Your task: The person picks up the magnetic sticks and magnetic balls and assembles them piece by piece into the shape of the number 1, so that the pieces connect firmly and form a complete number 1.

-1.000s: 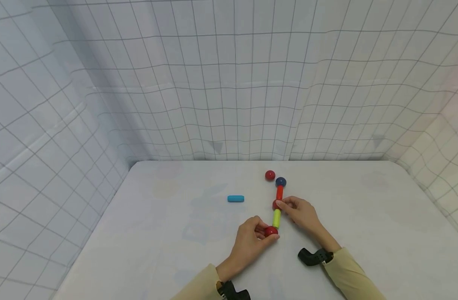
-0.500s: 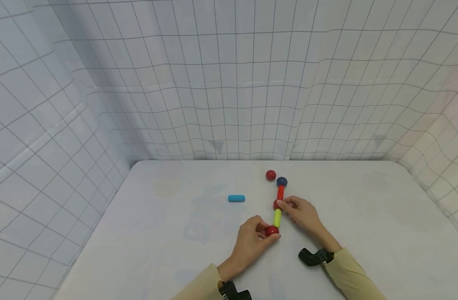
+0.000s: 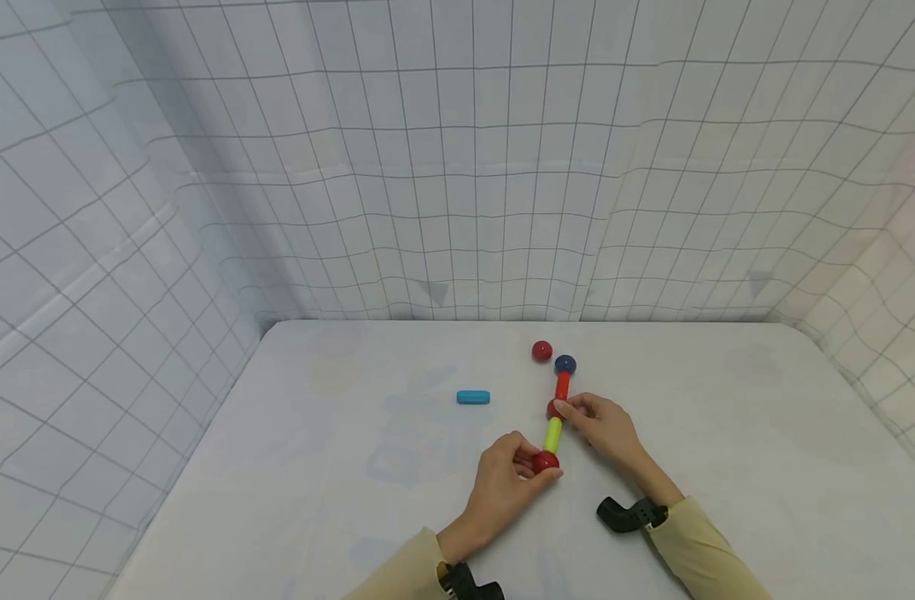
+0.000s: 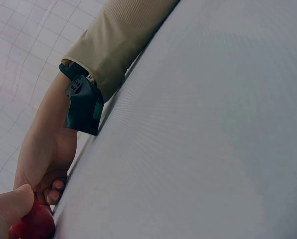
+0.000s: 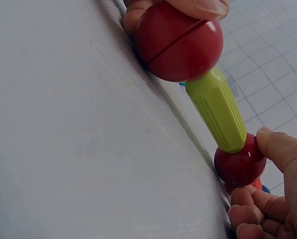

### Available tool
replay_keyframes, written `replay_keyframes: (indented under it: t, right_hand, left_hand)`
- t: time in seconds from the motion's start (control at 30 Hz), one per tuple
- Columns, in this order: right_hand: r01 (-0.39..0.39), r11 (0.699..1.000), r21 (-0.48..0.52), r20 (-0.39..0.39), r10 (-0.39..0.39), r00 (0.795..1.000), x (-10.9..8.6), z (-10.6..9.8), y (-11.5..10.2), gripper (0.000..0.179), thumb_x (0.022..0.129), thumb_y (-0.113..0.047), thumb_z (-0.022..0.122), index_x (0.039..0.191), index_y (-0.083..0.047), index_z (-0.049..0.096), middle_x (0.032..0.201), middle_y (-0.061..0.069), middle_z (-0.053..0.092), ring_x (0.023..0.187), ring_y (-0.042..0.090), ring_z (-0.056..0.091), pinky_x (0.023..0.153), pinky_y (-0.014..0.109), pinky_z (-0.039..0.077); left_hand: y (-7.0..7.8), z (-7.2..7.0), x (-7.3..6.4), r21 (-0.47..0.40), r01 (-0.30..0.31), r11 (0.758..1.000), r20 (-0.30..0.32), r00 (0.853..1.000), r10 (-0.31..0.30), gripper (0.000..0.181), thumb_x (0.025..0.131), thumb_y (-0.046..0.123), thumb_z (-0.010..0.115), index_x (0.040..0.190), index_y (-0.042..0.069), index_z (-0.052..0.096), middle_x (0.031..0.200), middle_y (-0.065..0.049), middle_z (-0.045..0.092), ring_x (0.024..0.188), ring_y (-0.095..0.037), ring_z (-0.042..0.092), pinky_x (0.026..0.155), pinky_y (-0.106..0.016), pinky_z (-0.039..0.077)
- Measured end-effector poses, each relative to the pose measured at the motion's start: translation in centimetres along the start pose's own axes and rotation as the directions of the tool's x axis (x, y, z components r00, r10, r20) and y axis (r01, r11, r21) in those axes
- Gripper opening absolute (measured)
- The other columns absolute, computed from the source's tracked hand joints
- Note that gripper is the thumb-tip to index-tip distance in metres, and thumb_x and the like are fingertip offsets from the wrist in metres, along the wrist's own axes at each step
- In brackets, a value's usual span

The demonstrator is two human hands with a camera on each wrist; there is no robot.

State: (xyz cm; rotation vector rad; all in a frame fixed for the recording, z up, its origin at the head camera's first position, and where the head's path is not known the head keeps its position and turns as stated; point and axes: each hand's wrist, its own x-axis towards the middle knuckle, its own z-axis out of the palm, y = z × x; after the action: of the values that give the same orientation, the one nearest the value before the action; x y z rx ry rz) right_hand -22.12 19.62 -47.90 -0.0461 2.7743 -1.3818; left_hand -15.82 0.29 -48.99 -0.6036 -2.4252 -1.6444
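A chain of balls and rods lies on the table. Its near end is a red ball (image 3: 546,462), which my left hand (image 3: 502,479) holds between thumb and fingers. From that ball a yellow-green rod (image 5: 217,112) runs to a second red ball (image 5: 239,162), pinched by my right hand (image 3: 602,429). Beyond it come a red rod (image 3: 562,385) and a dark blue ball (image 3: 566,364) at the far end. In the right wrist view the rod touches both red balls. The left wrist view shows only part of the near red ball (image 4: 36,221) under my thumb.
A loose red ball (image 3: 542,351) sits just left of the blue ball. Farther left lies a separate blue rod (image 3: 473,397). White grid-patterned curtains (image 3: 457,192) stand behind and beside the white table (image 3: 322,467).
The near end of the chain has shifted very slightly right with my left hand, and the yellow-green rod slants a little more. Both hands keep their holds.
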Motion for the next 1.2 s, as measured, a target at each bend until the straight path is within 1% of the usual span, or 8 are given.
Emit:
replay_keyframes:
  t: [0.2, 0.47, 0.6, 0.83, 1.0, 1.2]
  right_hand:
    - [-0.002, 1.000, 0.002, 0.000, 0.002, 1.000, 0.02, 0.02, 0.07, 0.047, 0.086, -0.054, 0.062, 0.099, -0.009, 0.067, 0.063, 0.000, 0.051, 0.055, 0.017, 0.049, 0.050, 0.027, 0.032]
    - [-0.011, 1.000, -0.008, -0.003, 0.011, 1.000, 0.06, 0.05, -0.04, 0.048, 0.085, -0.055, 0.062, 0.099, -0.009, 0.067, 0.063, 0.000, 0.050, 0.054, 0.017, 0.049, 0.050, 0.027, 0.032]
    - [-0.012, 1.000, -0.007, -0.006, 0.012, 1.000, 0.06, 0.07, -0.04, 0.047, 0.085, -0.055, 0.062, 0.098, -0.009, 0.066, 0.063, 0.000, 0.050, 0.054, 0.017, 0.049, 0.050, 0.027, 0.032]
    - [-0.013, 1.000, -0.012, -0.012, 0.013, 1.000, 0.07, 0.11, -0.04, 0.048, 0.085, -0.056, 0.062, 0.096, -0.009, 0.067, 0.062, -0.001, 0.051, 0.053, 0.016, 0.048, 0.050, 0.027, 0.032]
    - [-0.019, 1.000, -0.021, -0.015, 0.019, 1.000, 0.05, 0.12, -0.07, 0.050, 0.084, -0.058, 0.062, 0.096, -0.010, 0.067, 0.062, -0.001, 0.051, 0.053, 0.016, 0.049, 0.051, 0.028, 0.033]
    - [-0.020, 1.000, -0.021, -0.018, 0.020, 1.000, -0.02, 0.15, -0.09, 0.049, 0.085, -0.056, 0.062, 0.097, -0.010, 0.067, 0.063, -0.001, 0.052, 0.054, 0.016, 0.049, 0.051, 0.028, 0.034]
  left_hand:
    - [0.06, -0.04, 0.03, 0.011, -0.008, 1.000, 0.004, 1.000, 0.008, 0.029, 0.076, 0.022, 0.082, 0.088, 0.011, 0.057, 0.084, 0.004, 0.058, 0.073, -0.003, 0.057, 0.062, -0.017, 0.050]
    - [-0.04, 0.05, 0.12, 0.022, -0.038, 0.999, 0.015, 0.999, 0.038, 0.030, 0.077, 0.024, 0.081, 0.089, 0.011, 0.057, 0.085, 0.003, 0.057, 0.073, -0.003, 0.057, 0.062, -0.016, 0.050]
    - [-0.02, 0.11, 0.09, 0.038, -0.037, 0.999, 0.024, 0.999, 0.036, 0.030, 0.077, 0.025, 0.080, 0.090, 0.012, 0.057, 0.085, 0.004, 0.056, 0.073, -0.002, 0.056, 0.062, -0.015, 0.049]
    - [0.42, 0.09, 0.08, 0.068, -0.019, 0.998, 0.026, 1.000, 0.017, 0.031, 0.077, 0.025, 0.081, 0.089, 0.012, 0.056, 0.085, 0.005, 0.055, 0.073, -0.002, 0.056, 0.062, -0.015, 0.049]
    - [0.53, 0.18, 0.08, 0.090, -0.016, 0.996, 0.024, 1.000, 0.014, 0.032, 0.076, 0.025, 0.081, 0.090, 0.012, 0.055, 0.084, 0.006, 0.054, 0.073, -0.002, 0.055, 0.061, -0.014, 0.048]
    - [0.58, 0.26, 0.10, 0.096, -0.012, 0.995, 0.024, 1.000, 0.009, 0.033, 0.076, 0.026, 0.082, 0.091, 0.013, 0.056, 0.083, 0.007, 0.053, 0.072, -0.001, 0.054, 0.061, -0.014, 0.048]
